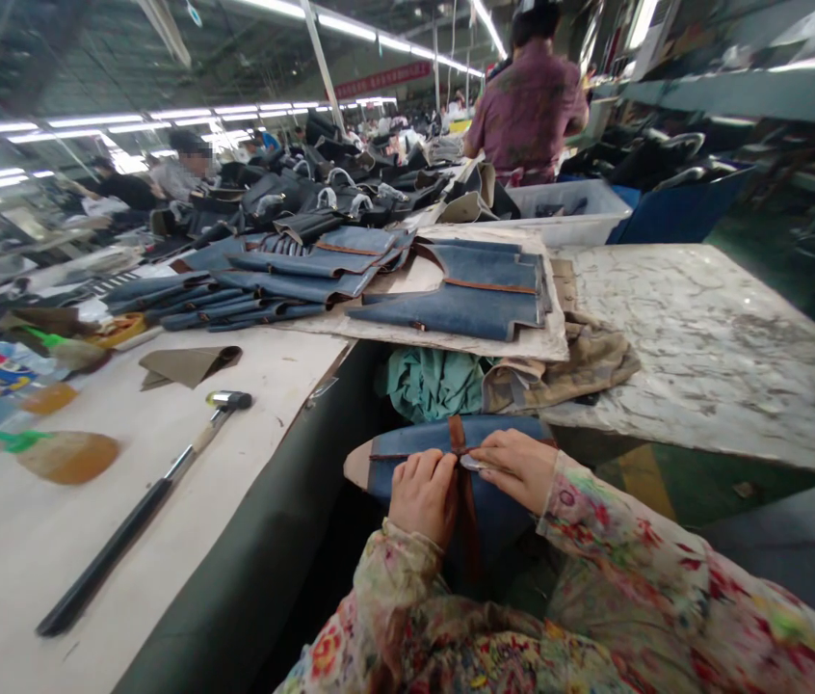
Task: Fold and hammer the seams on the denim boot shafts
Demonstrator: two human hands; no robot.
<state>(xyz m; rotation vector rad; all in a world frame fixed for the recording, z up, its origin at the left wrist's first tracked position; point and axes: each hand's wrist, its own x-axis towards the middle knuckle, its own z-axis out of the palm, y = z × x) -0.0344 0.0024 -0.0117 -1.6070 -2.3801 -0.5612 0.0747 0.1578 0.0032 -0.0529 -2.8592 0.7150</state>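
Both hands are down low in front of the body, below the edge of the desk [255,376], on a blue shoe piece [407,453] with a brown strip [458,431] running down its middle; the left hand [423,496] curls over the piece just beside the strip, grip clenched on it, I'd guess to pin it flat; the right hand [517,467] pinches the strip from the other side, fingertips nearly touching the left's, probably so the strip sits centred; there's a small pale thing at the fingertips, can't tell what. A hammer [154,496] lies on the desk well to the left, handle toward the person, so easy to grab; a stack of similar blue pieces [465,304] sits further up; a co-worker [527,106] stands at the far end, back turned.
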